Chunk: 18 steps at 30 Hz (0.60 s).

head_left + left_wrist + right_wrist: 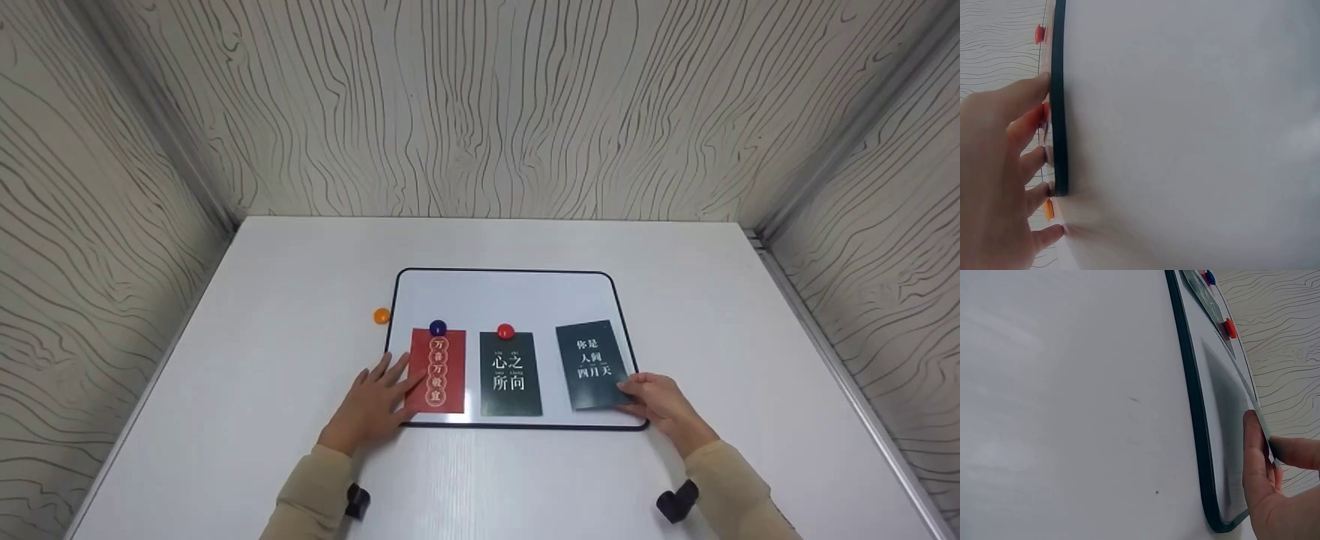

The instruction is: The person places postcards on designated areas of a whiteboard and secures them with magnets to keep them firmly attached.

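Note:
At the right of the whiteboard [502,300], my right hand [660,405] pinches the lower right corner of a dark green card [592,382] with white characters. In the right wrist view that card is seen edge-on, tilted above the board, between thumb and fingers. My left hand [375,397] lies with fingers spread over the board's lower left edge, thumb and fingertips touching a red card [450,382]. A dark blue round magnet [438,327] sits at the red card's top edge. Between these cards is another dark green card [510,401], with a red round magnet [505,331] at its top.
An orange round magnet [382,316] lies just outside the board's left edge. The board rests on a white table [480,487], with wood-grain patterned panels [480,112] behind and at both sides. Black wrist devices [677,502] show beside both sleeves.

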{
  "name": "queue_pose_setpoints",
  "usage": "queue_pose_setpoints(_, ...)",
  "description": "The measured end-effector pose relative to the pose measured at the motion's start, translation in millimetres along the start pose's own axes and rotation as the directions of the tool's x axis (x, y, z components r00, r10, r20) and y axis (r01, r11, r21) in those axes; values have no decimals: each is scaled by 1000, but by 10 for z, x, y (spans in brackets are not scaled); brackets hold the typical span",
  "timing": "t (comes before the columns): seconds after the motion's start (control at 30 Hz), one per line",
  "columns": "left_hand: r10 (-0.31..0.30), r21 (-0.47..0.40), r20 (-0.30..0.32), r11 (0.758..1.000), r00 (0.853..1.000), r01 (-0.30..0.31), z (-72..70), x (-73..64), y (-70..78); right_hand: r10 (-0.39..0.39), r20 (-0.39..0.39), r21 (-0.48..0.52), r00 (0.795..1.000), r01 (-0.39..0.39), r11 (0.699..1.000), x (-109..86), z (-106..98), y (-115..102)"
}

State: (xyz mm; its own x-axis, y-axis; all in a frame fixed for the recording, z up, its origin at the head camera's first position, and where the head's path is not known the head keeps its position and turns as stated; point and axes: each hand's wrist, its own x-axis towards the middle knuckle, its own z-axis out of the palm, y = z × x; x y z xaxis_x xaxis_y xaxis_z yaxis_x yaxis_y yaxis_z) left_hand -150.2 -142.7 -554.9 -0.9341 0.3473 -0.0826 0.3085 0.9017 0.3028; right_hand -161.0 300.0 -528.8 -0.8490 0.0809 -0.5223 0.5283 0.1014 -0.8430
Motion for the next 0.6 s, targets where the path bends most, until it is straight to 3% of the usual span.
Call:
queue_pose_setpoints(0.27,-3,7,10,1000,1000,3,-15,3,4,18,-22,-16,1000,-18,1000,-16,46,13)
queue_pose_setpoints(0.6,-6,8,14,1000,1000,6,-2,12,-5,-19,-56,-98,998,13,995,-43,91,20)
